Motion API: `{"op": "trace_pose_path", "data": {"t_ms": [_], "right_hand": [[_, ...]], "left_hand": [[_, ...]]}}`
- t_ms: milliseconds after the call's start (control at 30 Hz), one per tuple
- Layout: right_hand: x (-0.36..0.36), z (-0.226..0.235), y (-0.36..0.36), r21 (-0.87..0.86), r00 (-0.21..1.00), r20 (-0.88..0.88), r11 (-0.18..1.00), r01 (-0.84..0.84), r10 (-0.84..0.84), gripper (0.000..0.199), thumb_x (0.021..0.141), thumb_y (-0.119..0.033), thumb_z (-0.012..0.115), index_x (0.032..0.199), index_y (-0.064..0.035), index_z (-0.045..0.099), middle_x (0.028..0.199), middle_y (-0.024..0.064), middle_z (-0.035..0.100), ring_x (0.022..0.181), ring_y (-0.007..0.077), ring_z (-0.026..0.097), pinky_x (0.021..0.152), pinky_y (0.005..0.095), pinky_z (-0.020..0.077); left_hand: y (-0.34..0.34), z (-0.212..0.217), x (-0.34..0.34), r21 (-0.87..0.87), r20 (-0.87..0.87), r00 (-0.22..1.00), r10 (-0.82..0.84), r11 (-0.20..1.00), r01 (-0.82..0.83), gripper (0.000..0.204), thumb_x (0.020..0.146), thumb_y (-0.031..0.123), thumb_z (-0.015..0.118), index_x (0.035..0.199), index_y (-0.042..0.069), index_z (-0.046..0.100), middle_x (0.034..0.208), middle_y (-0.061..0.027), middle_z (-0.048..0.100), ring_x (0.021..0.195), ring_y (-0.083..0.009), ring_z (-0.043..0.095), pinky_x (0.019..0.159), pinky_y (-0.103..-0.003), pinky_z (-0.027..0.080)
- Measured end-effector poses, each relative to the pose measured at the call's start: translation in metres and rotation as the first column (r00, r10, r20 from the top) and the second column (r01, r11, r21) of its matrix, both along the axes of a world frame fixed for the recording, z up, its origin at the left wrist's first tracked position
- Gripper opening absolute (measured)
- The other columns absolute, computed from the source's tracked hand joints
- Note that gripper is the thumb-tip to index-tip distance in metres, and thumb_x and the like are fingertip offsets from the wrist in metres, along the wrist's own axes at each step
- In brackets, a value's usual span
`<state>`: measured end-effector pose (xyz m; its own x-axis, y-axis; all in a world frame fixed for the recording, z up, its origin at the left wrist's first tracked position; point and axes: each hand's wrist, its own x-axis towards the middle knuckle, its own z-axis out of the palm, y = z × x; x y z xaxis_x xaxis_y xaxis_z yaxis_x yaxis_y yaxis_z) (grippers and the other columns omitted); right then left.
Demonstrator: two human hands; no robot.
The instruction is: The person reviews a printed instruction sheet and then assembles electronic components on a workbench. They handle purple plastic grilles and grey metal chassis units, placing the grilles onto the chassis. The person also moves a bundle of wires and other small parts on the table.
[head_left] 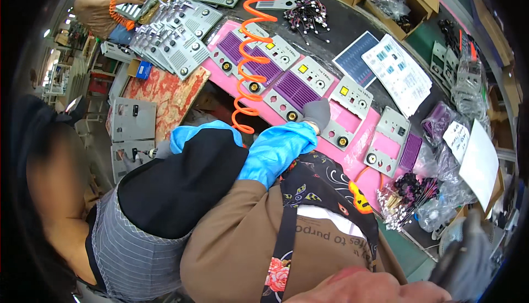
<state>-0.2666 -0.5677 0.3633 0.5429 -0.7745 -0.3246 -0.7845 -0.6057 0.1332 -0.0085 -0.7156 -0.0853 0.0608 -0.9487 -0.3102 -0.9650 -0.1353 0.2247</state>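
Observation:
My left hand (317, 113), in a grey glove with a blue sleeve, rests on a grey metal front panel (274, 102) at the end of its purple finned grille (300, 90). Its fingers look curled, and whatever they grip is hidden under the hand. Just to the right lies another grey panel (346, 110) with an open rectangular cutout. Low at the right edge, my right hand (465, 261), also grey-gloved, is blurred. Its fingers seem stretched upward with nothing visible in them, near plastic bags and a round mesh part (451, 236).
An orange coiled hose (250, 77) hangs over the panels on the pink mat (361, 148). Printed sheets (397, 71), cable bundles (410, 192) and a cardboard box (416, 11) lie beyond and right. At left, a co-worker's gloved hand (132, 162) works on grey panels beside me.

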Motion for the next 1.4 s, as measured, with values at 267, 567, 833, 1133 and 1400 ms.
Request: {"op": "trace_pose_path", "data": {"t_ms": [267, 567, 833, 1133, 1400], "right_hand": [[0.018, -0.171, -0.031, 0.215, 0.798, 0.460, 0.921, 0.325, -0.389, 0.024, 0.095, -0.021, 0.058, 0.114, -0.0076, 0.066, 0.072, 0.0187, 0.065, 0.068, 0.0393, 0.065, 0.064, 0.0499, 0.0482], [0.055, -0.413, -0.075, 0.282, 0.665, 0.282, 0.723, 0.631, -0.691, 0.057, 0.093, -0.033, 0.058, 0.144, -0.0123, 0.044, 0.093, 0.0212, 0.072, 0.085, 0.0414, 0.069, 0.076, 0.0515, 0.0529], [0.084, -0.451, -0.059, 0.349, 0.481, 0.407, 0.619, 0.703, -0.777, 0.082, 0.088, -0.022, 0.059, 0.159, -0.0177, 0.019, 0.097, 0.0246, 0.069, 0.086, 0.0394, 0.069, 0.077, 0.0489, 0.0527], [0.095, -0.458, -0.071, 0.374, 0.416, 0.521, 0.638, 0.673, -0.745, 0.078, 0.086, -0.011, 0.054, 0.158, -0.0254, 0.026, 0.082, 0.0216, 0.068, 0.071, 0.0373, 0.067, 0.065, 0.0481, 0.0505], [0.079, -0.491, -0.054, 0.430, 0.189, 0.716, 0.638, 0.639, -0.672, 0.063, 0.096, -0.019, 0.056, 0.155, -0.0139, 0.034, 0.072, 0.0109, 0.059, 0.061, 0.0225, 0.058, 0.060, 0.0384, 0.0471]], "left_hand": [[0.026, -0.001, 0.025, 0.049, -0.064, 0.988, -0.140, 0.988, 0.143, 0.052, 0.066, 0.018, 0.086, 0.107, 0.002, 0.058, 0.086, -0.0157, 0.072, 0.081, -0.0348, 0.073, 0.067, -0.045, 0.058], [0.047, -0.022, 0.032, -0.038, -0.010, 0.976, -0.218, 0.975, 0.218, 0.018, 0.088, 0.013, 0.061, 0.105, 0.008, 0.062, 0.082, -0.0124, 0.073, 0.075, -0.0334, 0.073, 0.059, -0.047, 0.056], [0.060, 0.023, 0.058, -0.063, -0.258, 0.965, -0.052, 0.997, 0.037, 0.023, 0.092, 0.028, 0.059, 0.110, 0.013, 0.063, 0.090, -0.0120, 0.072, 0.083, -0.0343, 0.070, 0.068, -0.051, 0.053], [0.073, 0.019, 0.077, -0.125, -0.302, 0.951, -0.068, 0.992, 0.031, 0.031, 0.093, 0.029, 0.058, 0.118, 0.013, 0.062, 0.097, -0.0114, 0.071, 0.090, -0.0341, 0.069, 0.076, -0.048, 0.054], [0.071, -0.009, 0.048, 0.002, -0.222, 0.975, 0.022, 1.000, -0.022, 0.038, 0.091, 0.030, 0.060, 0.124, 0.011, 0.054, 0.107, -0.0135, 0.069, 0.094, -0.0358, 0.069, 0.076, -0.051, 0.053]]}}
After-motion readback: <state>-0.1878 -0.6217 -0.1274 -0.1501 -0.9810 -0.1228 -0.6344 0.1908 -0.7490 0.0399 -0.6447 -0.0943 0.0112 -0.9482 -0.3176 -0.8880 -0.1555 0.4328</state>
